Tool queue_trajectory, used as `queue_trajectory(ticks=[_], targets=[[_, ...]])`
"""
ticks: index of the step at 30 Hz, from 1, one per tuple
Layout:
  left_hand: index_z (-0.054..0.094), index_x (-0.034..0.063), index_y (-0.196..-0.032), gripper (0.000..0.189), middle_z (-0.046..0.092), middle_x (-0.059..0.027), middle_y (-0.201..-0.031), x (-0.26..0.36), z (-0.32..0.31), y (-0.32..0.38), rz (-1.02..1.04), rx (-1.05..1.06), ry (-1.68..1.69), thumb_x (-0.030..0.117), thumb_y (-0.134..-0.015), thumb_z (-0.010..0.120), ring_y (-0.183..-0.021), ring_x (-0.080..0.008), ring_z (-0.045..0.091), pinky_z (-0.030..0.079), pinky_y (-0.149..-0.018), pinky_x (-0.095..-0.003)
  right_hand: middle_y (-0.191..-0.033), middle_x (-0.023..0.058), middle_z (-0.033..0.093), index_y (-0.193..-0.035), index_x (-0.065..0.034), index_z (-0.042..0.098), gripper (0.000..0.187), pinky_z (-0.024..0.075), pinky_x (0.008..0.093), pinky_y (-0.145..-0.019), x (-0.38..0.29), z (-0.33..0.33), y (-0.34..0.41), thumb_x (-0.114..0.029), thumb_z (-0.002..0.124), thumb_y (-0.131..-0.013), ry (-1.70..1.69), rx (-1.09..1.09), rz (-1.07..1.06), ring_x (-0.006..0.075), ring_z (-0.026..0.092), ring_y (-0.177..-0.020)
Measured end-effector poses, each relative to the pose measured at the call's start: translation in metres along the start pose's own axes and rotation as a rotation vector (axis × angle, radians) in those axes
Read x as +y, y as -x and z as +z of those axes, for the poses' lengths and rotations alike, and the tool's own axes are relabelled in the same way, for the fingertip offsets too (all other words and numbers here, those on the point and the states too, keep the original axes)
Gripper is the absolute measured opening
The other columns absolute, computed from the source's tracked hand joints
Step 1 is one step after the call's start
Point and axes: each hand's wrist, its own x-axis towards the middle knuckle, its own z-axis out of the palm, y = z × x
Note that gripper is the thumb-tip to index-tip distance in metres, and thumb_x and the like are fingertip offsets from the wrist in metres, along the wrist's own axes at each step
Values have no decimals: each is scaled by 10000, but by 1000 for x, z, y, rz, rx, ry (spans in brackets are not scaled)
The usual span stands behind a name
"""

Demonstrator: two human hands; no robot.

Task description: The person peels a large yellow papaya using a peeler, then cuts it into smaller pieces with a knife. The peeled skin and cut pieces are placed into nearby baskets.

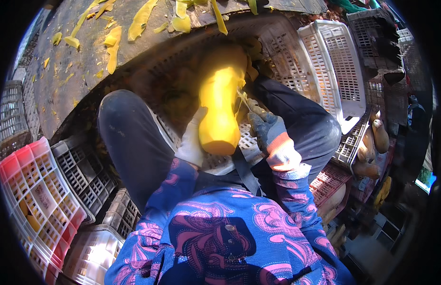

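Note:
A long yellow-orange squash [220,110], largely peeled with its end cut flat, lies lengthwise between my knees over a plastic crate [247,137]. My left hand [192,137], in a pale glove, holds the squash from its left side near the cut end. On the right, my right hand [265,123], in a dirty grey-blue glove with an orange and white cuff, is closed on a thin tool [243,98], seemingly a peeler, against the squash's right side. The tool's exact form is hard to tell. The far end of the squash is in shadow and blurred.
A weathered wooden board [85,53] strewn with yellow peel strips [143,19] lies beyond my knees. White crates [334,64] stand at upper right, and a red-and-white crate [42,199] at lower left. Several unpeeled squashes [380,135] lie at right.

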Motion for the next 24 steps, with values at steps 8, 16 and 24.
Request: queue_trajectory(ticks=[8,16,24], targets=[[554,-11,-1291,584,666,-155,-1187,0,6,8,7,4,-6,358,-873,728,-1015,-275,671,542,-918,-384,-971,72,694,-1275,-61,635,317,497,273,-622,37,-13,3,-131,555,-977,477,-266,-401,149,599,-667],[569,-5,-1270,542,667,-143,-1182,-7,2,0,15,-14,-75,340,-880,718,-1010,-261,667,538,-916,-368,-1023,8,681,-1288,-31,628,359,454,199,-688,49,-1,-25,-104,652,-938,-129,148,-158,77,565,-744],[575,2,-1255,515,667,-134,-1153,-8,-7,-5,7,2,-75,344,-889,693,-998,-256,661,532,-902,-363,-1166,110,667,-1385,-32,532,394,471,241,-871,133,-1,-38,-156,477,-1016,549,-61,-565,136,619,-959]])
